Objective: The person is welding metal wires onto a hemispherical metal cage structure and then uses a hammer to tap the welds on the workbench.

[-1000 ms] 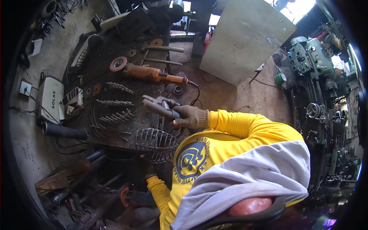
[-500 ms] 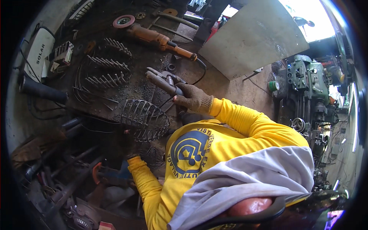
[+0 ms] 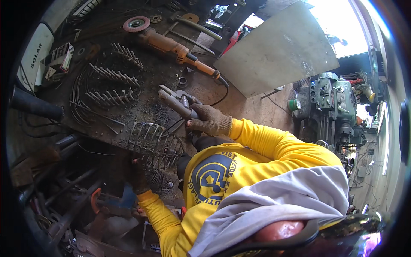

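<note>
In the upper middle, my right hand [image 3: 209,119], in a brown knitted glove, is wrapped around the handle of a welding electrode holder [image 3: 173,102]. The tool has a thick grey-brown body, and its jaws point up and left. Just below it is a curved frame of bent metal rods [image 3: 150,139], lying at the edge of the dark workbench [image 3: 158,73]. My left hand [image 3: 139,177], gloved and in deep shadow, is beside the frame's lower left end. One bare fingertip shows there, while the other fingers are hidden in the dark.
An orange angle grinder [image 3: 171,47] with a pinkish disc lies on the bench, its cord trailing right. Rows of short metal rods [image 3: 113,77] are at left. A large sheet panel [image 3: 278,51] leans behind. A green machine [image 3: 332,96] stands at right, a green-labelled can [image 3: 294,105] nearby.
The whole view has shifted slightly, with bench items now lower and further left. My right hand keeps hold of the electrode holder. My left hand has moved slightly down and left in the picture.
</note>
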